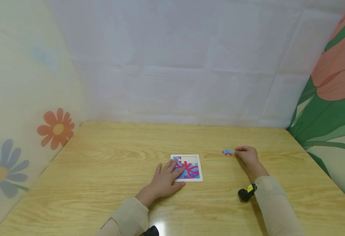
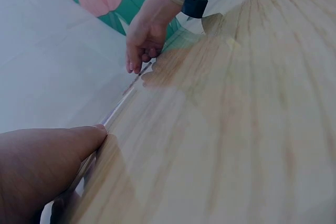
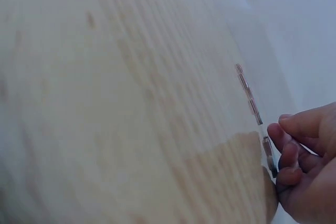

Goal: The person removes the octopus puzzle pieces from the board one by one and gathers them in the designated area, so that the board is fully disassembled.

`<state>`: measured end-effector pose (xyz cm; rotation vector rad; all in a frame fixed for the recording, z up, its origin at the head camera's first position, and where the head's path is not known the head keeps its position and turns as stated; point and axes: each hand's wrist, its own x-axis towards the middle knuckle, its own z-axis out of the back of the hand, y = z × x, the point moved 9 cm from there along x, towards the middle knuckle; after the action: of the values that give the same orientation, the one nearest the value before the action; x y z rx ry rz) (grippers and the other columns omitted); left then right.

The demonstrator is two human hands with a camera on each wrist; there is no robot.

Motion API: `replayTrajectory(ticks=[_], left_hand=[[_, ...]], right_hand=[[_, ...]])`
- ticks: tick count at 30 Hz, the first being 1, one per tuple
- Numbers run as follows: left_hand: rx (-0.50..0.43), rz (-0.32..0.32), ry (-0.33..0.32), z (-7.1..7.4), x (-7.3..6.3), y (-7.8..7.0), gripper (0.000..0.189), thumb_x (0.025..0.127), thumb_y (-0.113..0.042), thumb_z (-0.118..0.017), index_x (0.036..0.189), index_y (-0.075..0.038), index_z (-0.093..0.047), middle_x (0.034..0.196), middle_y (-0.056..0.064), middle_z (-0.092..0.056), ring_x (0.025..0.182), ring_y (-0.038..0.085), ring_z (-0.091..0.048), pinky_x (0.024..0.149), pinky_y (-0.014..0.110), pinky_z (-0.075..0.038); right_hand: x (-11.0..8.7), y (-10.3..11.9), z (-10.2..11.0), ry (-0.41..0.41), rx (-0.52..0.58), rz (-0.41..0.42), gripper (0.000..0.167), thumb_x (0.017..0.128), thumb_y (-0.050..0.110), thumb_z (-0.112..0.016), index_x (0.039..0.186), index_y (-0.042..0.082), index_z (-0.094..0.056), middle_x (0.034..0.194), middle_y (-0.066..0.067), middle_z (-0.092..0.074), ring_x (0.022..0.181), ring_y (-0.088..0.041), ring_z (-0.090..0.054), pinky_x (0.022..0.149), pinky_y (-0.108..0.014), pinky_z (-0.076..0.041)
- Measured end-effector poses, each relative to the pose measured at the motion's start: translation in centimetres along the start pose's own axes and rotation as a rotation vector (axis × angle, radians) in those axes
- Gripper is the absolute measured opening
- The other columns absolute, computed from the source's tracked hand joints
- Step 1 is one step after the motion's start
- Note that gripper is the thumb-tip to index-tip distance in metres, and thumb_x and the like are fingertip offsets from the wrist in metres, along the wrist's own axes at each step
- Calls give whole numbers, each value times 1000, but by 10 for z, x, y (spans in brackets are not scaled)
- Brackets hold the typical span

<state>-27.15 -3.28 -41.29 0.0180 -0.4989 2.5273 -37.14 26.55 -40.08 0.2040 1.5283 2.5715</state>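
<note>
My left hand [image 1: 167, 180] lies spread over the left side of a white-framed jigsaw puzzle [image 1: 201, 170], fingers straight on its pink, blue and purple picture. Part of the picture is hidden under these fingers. The tray's bare white bottom shows along the top right. Farther right, my right hand [image 1: 247, 155] pinches at a small puzzle piece [image 3: 270, 156] with curled fingers, low over the table. Just left of its fingertips lie blue and pink puzzle pieces [image 1: 227, 152], seen edge-on in the right wrist view.
The wooden table [image 1: 116, 147] reaches back to a white cloth backdrop [image 1: 172, 82]. Flower-printed panels stand at the left [image 1: 28, 98] and right [image 1: 334, 108]. A black wrist camera [image 1: 246, 193] hangs beside the right cuff.
</note>
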Motion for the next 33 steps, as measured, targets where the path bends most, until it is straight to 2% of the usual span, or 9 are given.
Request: replayTrajectory(ticks=[5, 10, 16, 22, 28, 31, 33], left_hand=[[-3, -3, -2, 1, 1, -1, 56, 85, -47, -44, 132, -18, -38, 140, 14, -18, 128, 28, -9, 94, 56, -3], [-6, -5, -7, 1, 1, -1, 56, 85, -47, -43, 132, -18, -38, 140, 14, -18, 128, 28, -9, 94, 56, -3], [-4, -8, -15, 1, 0, -1, 56, 85, -47, -44, 131, -17, -39, 139, 14, -19, 127, 29, -10, 94, 57, -4], [-7, -10, -17, 2, -1, -1, 55, 85, -47, -44, 131, -17, -39, 139, 15, -19, 127, 29, -10, 94, 57, -5], [-23, -8, -22, 3, -1, -1, 55, 85, -46, -45, 132, -17, -39, 139, 15, -19, 127, 29, -10, 94, 56, -4], [-13, -8, -27, 2, -1, -1, 56, 85, -46, -44, 132, -17, -38, 139, 15, -18, 127, 28, -10, 94, 56, -4], [-6, -9, -31, 2, -1, 0, 56, 85, -46, -44, 132, -17, -38, 139, 15, -18, 127, 28, -10, 94, 56, -4]], right_hand=[[-1, -1, 3, -16, 29, -20, 23, 76, -2, -58, 94, -16, -57, 71, -2, -58, 59, -3, -47, 54, -16, -40], [0, 2, 7, -31, 72, -6, 24, 77, -2, -57, 96, -16, -56, 73, -4, -60, 61, -4, -49, 56, -16, -41], [0, 9, 13, -43, 21, 24, 25, 79, 3, -57, 97, -13, -57, 82, -7, -61, 68, -4, -49, 61, -16, -41], [-1, 15, 14, -42, 63, 6, 27, 79, 3, -58, 98, -15, -55, 75, 1, -59, 64, -3, -48, 59, -17, -40], [0, 25, 11, -27, 86, -4, 28, 79, 7, -59, 99, -12, -56, 73, 3, -58, 72, -21, -52, 66, -29, -43], [-4, 35, 8, -17, 78, 0, 27, 80, 8, -59, 99, -11, -56, 75, 2, -58, 72, -22, -52, 69, -35, -43], [-6, 41, 7, -14, 73, 13, 26, 80, 8, -59, 99, -10, -56, 77, -1, -58, 72, -21, -52, 68, -33, -44]])
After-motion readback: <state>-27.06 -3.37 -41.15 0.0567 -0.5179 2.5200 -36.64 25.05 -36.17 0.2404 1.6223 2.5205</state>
